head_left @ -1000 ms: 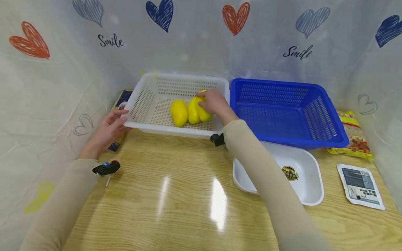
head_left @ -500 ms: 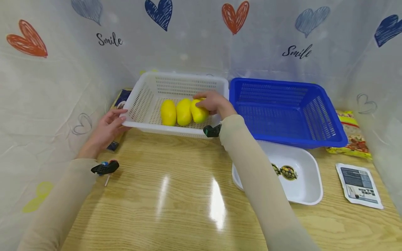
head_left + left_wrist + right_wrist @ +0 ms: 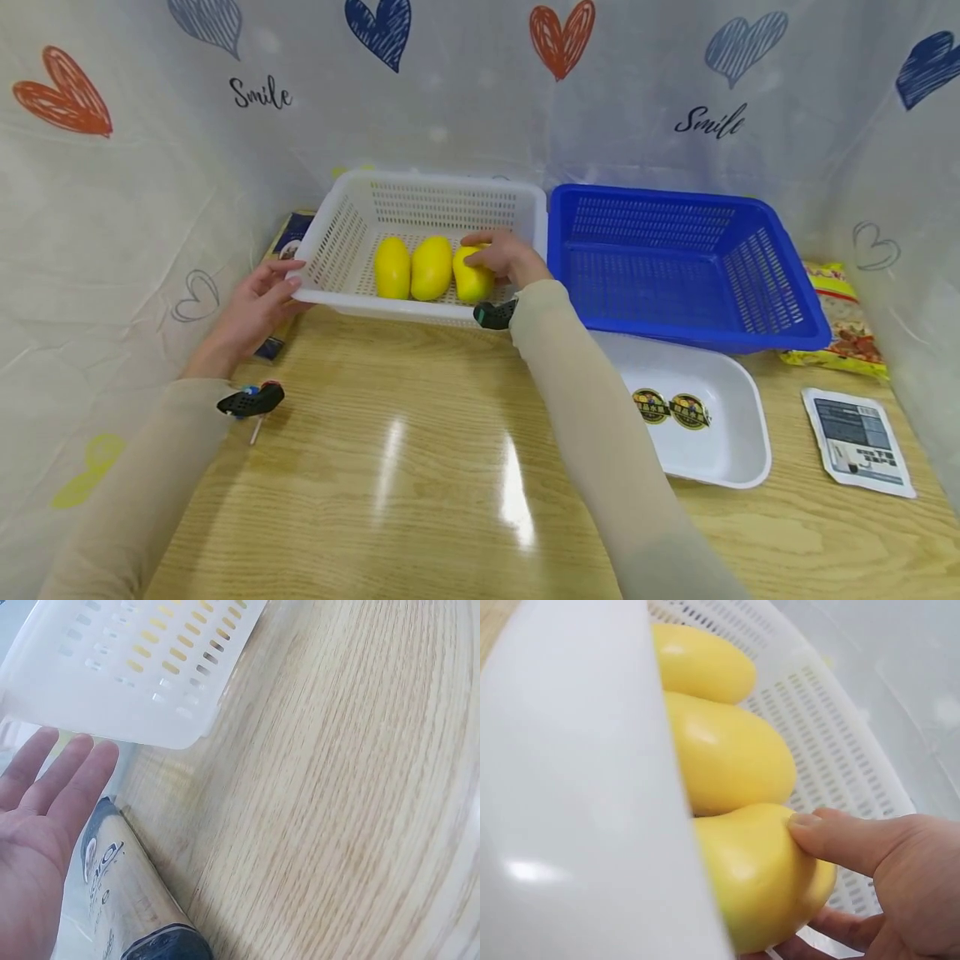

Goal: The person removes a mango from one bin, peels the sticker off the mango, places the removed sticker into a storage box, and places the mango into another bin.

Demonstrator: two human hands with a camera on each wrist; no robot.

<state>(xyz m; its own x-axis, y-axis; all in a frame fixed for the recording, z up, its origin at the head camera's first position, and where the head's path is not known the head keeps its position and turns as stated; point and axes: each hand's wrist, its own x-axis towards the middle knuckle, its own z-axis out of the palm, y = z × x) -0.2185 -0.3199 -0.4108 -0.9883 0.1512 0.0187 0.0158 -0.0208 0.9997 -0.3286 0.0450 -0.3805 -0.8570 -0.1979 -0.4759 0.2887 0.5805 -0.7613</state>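
Observation:
Three yellow mangoes lie side by side in a white plastic basket (image 3: 420,310): the left mango (image 3: 392,268), the middle mango (image 3: 432,268) and the right mango (image 3: 472,279). My right hand (image 3: 506,257) holds the right mango, its thumb (image 3: 840,838) on top and fingers curled round the far side. In the right wrist view the basket's near wall hides part of all three. My left hand (image 3: 258,304) holds the basket's left front corner at the rim, with several fingers (image 3: 82,776) nearly straight beneath it in the left wrist view.
A blue basket (image 3: 690,337) stands right of the white one. In front of it sits a white tray (image 3: 720,458) with round stickers. A yellow food bag (image 3: 843,325) and a flat pouch (image 3: 858,442) lie at right. Another packet (image 3: 139,892) lies beside the white basket.
The right hand has moved left and slightly nearer with the right mango. All three mangoes have shifted left and now stand in a straighter row. The left hand stays at the rim.

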